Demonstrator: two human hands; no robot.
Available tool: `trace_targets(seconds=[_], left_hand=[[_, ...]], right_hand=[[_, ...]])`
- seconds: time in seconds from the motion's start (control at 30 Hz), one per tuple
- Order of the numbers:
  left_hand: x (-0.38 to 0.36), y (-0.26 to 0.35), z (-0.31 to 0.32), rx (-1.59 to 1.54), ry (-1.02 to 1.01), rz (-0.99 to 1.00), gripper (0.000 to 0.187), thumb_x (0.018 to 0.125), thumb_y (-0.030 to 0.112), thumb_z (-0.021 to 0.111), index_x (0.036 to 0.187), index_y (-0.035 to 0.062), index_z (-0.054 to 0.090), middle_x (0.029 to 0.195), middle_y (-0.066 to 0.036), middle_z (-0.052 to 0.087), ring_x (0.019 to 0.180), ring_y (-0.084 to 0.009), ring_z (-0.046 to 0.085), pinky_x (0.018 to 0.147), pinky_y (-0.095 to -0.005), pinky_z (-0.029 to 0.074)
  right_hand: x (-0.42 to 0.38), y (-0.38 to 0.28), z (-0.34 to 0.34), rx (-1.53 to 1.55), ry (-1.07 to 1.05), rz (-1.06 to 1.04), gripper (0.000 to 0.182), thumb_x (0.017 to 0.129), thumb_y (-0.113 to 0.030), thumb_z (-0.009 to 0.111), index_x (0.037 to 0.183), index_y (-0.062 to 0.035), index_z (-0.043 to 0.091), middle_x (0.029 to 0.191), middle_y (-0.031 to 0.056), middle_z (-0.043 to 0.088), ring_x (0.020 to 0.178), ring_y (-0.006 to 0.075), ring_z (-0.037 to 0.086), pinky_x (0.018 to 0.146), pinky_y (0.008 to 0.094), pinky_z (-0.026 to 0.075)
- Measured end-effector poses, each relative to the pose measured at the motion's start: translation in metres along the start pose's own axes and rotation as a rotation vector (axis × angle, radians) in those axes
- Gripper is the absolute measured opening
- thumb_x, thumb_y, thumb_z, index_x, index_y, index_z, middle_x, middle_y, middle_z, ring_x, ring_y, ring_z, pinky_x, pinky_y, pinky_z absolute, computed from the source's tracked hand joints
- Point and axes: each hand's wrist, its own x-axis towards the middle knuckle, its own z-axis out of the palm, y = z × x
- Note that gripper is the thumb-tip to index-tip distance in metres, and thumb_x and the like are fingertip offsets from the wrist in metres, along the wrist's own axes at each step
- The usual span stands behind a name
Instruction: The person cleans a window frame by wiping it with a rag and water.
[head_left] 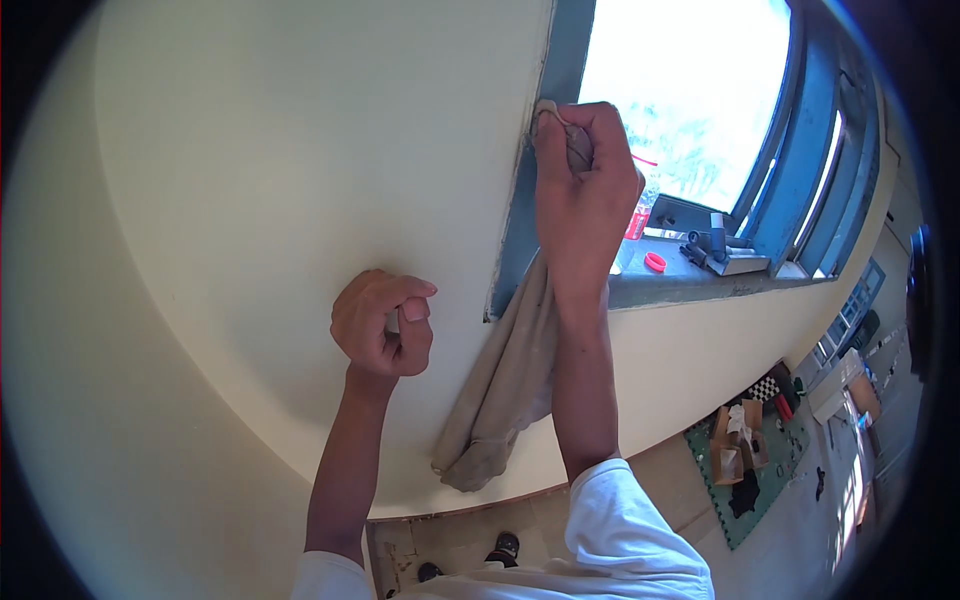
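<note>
My right hand (582,185) is raised and shut on a beige cloth (505,385). It presses the bunched top of the cloth against the blue window frame (520,215) where the frame meets the cream wall (260,170). The rest of the cloth hangs down along my forearm. My left hand (385,325) rests in a loose fist against the wall, left of the frame's lower corner, holding nothing that I can see.
On the grey window sill (680,285) lie a red ring (655,262), a red-labelled bottle (640,215) and a grey metal fitting (725,255). Below, on the floor, a green mat (765,490) carries cardboard boxes (735,445). My shoes (505,548) show near the wall's base.
</note>
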Motion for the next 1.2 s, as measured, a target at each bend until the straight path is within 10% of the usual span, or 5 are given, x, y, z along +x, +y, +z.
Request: trace_targets(seconds=[0.43,0.53,1.2], left_hand=[[-0.001,-0.002,-0.001,0.010,-0.030,0.027,0.013,0.086,0.004,0.047,0.080,0.0009,0.057,0.061,-0.005,0.055,0.045,-0.0086,0.049,0.041,-0.0202,0.036],[0.000,-0.002,-0.001,0.010,-0.028,0.032,0.012,0.086,0.004,0.047,0.079,0.0011,0.056,0.062,-0.005,0.056,0.046,-0.0086,0.050,0.041,-0.0203,0.037],[0.000,0.001,0.004,0.034,0.032,-0.048,0.008,0.077,0.000,0.052,0.075,0.0054,0.058,0.051,0.000,0.048,0.043,-0.0107,0.044,0.043,-0.0240,0.035]], right_hand=[[-0.002,-0.003,-0.002,0.043,-0.037,0.116,0.010,0.083,-0.006,0.063,0.083,0.0003,0.056,0.068,0.0019,0.058,0.062,0.0050,0.049,0.057,0.0200,0.039],[-0.007,0.008,0.004,0.042,0.037,0.013,0.009,0.081,-0.006,0.062,0.080,-0.0040,0.053,0.055,0.0095,0.054,0.042,0.0165,0.052,0.044,0.0289,0.038],[-0.009,-0.005,-0.001,-0.118,0.004,-0.052,0.011,0.083,-0.005,0.060,0.081,-0.0071,0.049,0.058,0.0121,0.055,0.048,0.0310,0.056,0.046,0.0377,0.041]])
